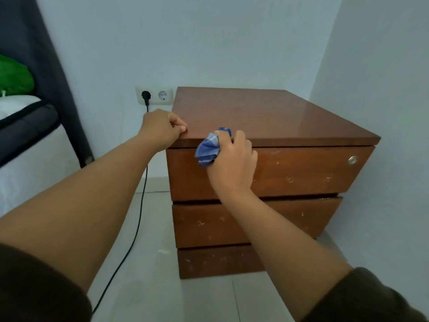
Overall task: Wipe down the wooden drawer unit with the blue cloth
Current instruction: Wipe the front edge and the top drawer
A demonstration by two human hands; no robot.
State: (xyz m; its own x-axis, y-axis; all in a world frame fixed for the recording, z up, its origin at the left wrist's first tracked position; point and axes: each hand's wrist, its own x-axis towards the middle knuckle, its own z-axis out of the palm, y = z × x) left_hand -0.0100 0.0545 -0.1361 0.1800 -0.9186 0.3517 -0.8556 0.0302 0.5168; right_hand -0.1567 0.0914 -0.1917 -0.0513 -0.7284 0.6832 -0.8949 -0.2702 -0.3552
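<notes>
The wooden drawer unit (267, 117) stands in the room's corner, with a glossy top and three scuffed drawer fronts. My right hand (232, 163) grips the bunched blue cloth (209, 147) and presses it against the top drawer's upper left edge, just under the lip of the top. My left hand (162, 129) clasps the front left corner of the top, with its fingers curled over the edge.
A round metal lock (352, 160) sits at the top drawer's right end. A wall socket (154, 96) left of the unit holds a black plug, and its cable (139, 219) trails over the tiled floor. A dark bed frame (34, 126) stands at left.
</notes>
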